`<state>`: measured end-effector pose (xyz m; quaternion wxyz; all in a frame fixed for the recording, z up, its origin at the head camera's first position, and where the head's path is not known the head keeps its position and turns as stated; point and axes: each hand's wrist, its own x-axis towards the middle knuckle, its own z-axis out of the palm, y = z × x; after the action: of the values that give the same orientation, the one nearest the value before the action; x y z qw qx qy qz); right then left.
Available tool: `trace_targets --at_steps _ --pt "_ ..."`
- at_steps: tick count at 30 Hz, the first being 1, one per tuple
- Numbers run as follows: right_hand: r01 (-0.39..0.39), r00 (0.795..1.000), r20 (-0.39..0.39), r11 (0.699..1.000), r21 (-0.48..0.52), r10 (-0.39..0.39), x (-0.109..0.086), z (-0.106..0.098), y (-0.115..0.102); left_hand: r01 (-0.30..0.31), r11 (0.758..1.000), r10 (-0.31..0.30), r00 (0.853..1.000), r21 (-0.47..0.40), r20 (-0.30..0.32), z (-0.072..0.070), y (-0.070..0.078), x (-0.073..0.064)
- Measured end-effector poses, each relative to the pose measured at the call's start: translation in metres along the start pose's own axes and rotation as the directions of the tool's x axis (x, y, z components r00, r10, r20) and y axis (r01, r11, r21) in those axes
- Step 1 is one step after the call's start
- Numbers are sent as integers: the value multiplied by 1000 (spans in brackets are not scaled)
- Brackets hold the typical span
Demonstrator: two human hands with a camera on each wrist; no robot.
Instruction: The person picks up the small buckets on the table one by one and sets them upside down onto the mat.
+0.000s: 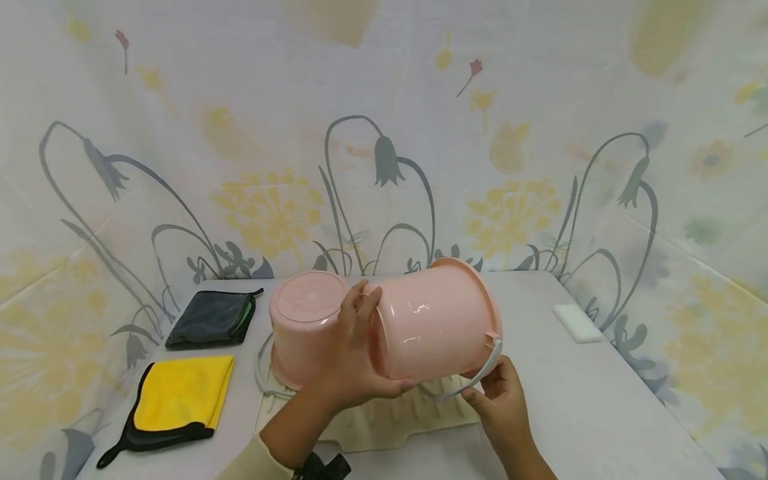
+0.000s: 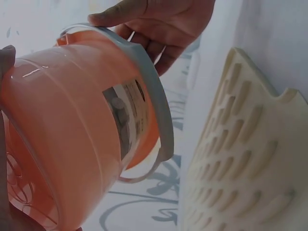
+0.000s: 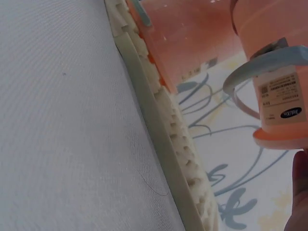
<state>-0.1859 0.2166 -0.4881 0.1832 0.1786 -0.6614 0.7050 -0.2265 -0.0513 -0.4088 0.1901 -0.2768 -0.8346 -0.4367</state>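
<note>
A pink bucket [image 1: 438,320] is held tilted on its side, its mouth toward the right, above a cream ridged board [image 1: 384,427]. My left hand [image 1: 342,363] grips its base end, fingers spread over the top and thumb beneath. At the rim, my right hand [image 1: 504,407] holds the bucket beside its grey handle [image 1: 489,363]; in the left wrist view its thumb lies over the rim and handle. A paper label [image 3: 284,98] shows on the bucket's side. Just left of it, a second pink bucket [image 1: 306,300] stands upside down on the board, partly behind my left hand.
On the left of the white table [image 1: 570,400] lie a folded dark grey cloth [image 1: 207,320] and a folded yellow cloth with black edging [image 1: 183,393]. A white sponge block [image 1: 577,323] lies at the far right. A flower-printed curtain [image 1: 384,87] hangs behind.
</note>
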Motion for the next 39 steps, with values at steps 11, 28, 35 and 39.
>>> trace_targets --at_steps 11,28,35,39 --pt "232 972 160 837 -496 -174 -5 -26 4 -137 986 130 989 94 77 -26 14 17" --pt "-217 845 131 557 -802 518 -19 -45 4 -71 978 17 965 197 264 -74 39 53" --pt "-156 853 167 547 -822 494 -21 -42 6 -94 964 22 961 251 275 -89 46 67" --pt "-143 856 165 530 -836 490 -21 -42 12 -60 950 -34 955 305 294 -96 47 77"
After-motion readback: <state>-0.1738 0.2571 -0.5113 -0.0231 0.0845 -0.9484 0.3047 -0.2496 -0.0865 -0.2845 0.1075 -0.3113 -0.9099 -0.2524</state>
